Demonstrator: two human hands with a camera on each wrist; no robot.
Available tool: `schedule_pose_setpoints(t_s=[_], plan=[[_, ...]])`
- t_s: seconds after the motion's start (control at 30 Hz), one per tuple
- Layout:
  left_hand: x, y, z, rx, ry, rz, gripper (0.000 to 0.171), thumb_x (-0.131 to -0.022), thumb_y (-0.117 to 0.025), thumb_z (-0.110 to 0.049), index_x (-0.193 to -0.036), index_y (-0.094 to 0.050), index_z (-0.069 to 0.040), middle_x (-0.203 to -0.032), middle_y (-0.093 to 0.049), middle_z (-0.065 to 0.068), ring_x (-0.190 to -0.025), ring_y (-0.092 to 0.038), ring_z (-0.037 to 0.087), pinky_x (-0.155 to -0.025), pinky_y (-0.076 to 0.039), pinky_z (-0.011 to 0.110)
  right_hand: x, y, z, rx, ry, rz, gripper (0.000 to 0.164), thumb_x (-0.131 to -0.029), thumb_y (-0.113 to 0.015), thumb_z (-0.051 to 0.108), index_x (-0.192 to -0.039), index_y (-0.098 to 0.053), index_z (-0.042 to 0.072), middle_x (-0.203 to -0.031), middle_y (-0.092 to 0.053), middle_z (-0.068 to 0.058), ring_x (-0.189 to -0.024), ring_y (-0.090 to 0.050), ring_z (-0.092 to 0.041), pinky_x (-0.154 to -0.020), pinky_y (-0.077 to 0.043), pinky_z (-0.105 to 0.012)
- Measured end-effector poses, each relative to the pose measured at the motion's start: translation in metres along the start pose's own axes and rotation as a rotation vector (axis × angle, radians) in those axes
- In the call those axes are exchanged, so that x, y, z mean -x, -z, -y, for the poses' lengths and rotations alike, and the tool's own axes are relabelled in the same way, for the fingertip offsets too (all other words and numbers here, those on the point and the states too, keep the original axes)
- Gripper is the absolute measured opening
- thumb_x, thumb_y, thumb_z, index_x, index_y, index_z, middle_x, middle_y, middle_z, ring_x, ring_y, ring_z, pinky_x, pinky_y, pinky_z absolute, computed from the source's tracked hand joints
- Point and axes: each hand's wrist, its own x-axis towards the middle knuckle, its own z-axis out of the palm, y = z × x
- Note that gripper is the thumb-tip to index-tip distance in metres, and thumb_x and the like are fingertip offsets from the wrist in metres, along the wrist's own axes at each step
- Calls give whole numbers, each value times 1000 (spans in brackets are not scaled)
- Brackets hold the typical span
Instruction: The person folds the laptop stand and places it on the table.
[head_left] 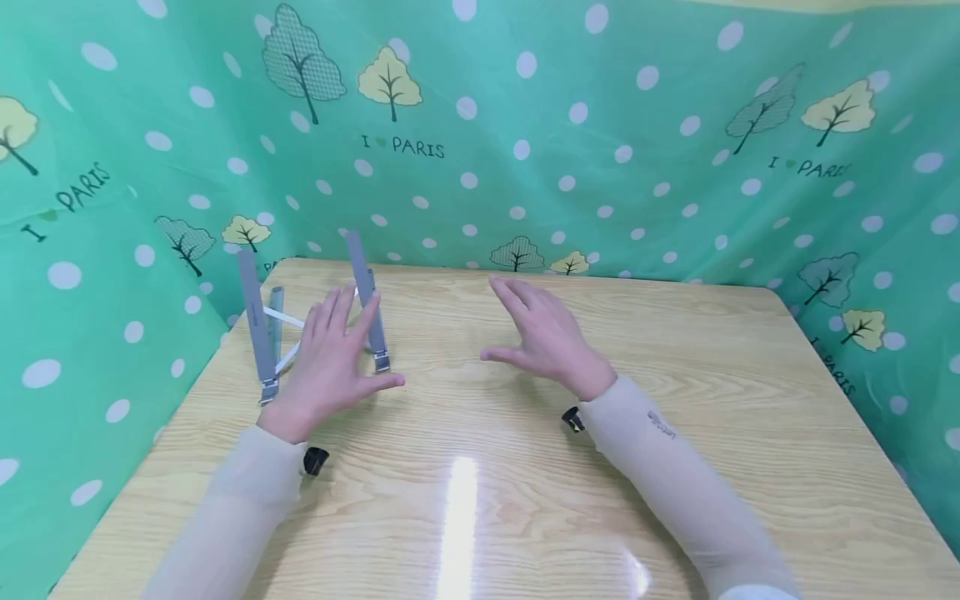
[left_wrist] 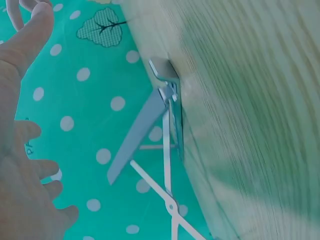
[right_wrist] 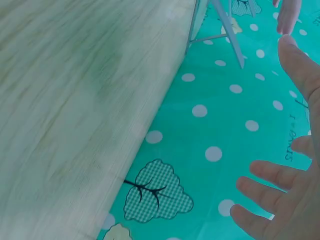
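Note:
A grey folding laptop stand [head_left: 257, 321] with white crossed bars stands unfolded at the table's left, its two long arms tilted up. My left hand [head_left: 326, 367] hovers in front of it with fingers spread, hiding part of the crossbars. In the left wrist view, a gap shows between that hand [left_wrist: 25, 160] and the stand [left_wrist: 137, 135]. To the right, my right hand [head_left: 551, 342] is held above the table, thumb apart from straight fingers, nothing in its grasp. The right wrist view shows the same hand [right_wrist: 282, 195] with the stand [right_wrist: 227, 32] farther off at the top.
The wood-grain table [head_left: 712, 375] has a bright light reflection [head_left: 457, 525] near its front. A green dotted curtain [head_left: 570, 167] with printed trees hangs behind the table and along both sides. Each wrist carries a small black device, such as the one by the right sleeve [head_left: 573, 419].

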Motion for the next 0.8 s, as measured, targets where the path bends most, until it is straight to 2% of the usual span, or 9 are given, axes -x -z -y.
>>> schedule_pose_setpoints(t_s=[0.27, 0.43, 0.63, 0.8], plan=[[10, 5, 17, -8, 16, -22, 119, -63, -72, -71, -154, -18, -15, -157, -9, 18, -143, -3, 39, -113, -6, 57, -15, -7, 11, -16, 13, 15, 106, -74, -64, 70, -154, -17, 19, -147, -39, -10, -127, -44, -31, -105, -35, -50], [16, 9, 29, -20, 42, -27, 114, -66, -73, -68, -152, -23, -14, -156, -10, 21, -142, -5, 41, -112, -9, 59, -27, -12, 20, -28, 40, 35, 105, -76, -62, 70, -154, -17, 17, -145, -41, -11, -127, -44, -31, -106, -34, -48], [25, 14, 44, -25, 60, -32, 112, -69, -74, -63, -153, -21, -11, -156, -10, 23, -144, 0, 40, -112, -8, 60, -41, -18, 29, -31, 82, 58, 104, -76, -62, 69, -154, -18, 15, -141, -45, -12, -124, -47, -31, -105, -36, -47], [29, 17, 53, -12, 74, -43, 113, -69, -78, -57, -153, -20, -10, -155, -9, 24, -143, -2, 42, -112, -8, 61, -49, -23, 34, -19, 70, 85, 103, -77, -62, 69, -154, -17, 17, -141, -45, -12, -124, -47, -31, -105, -35, -47]])
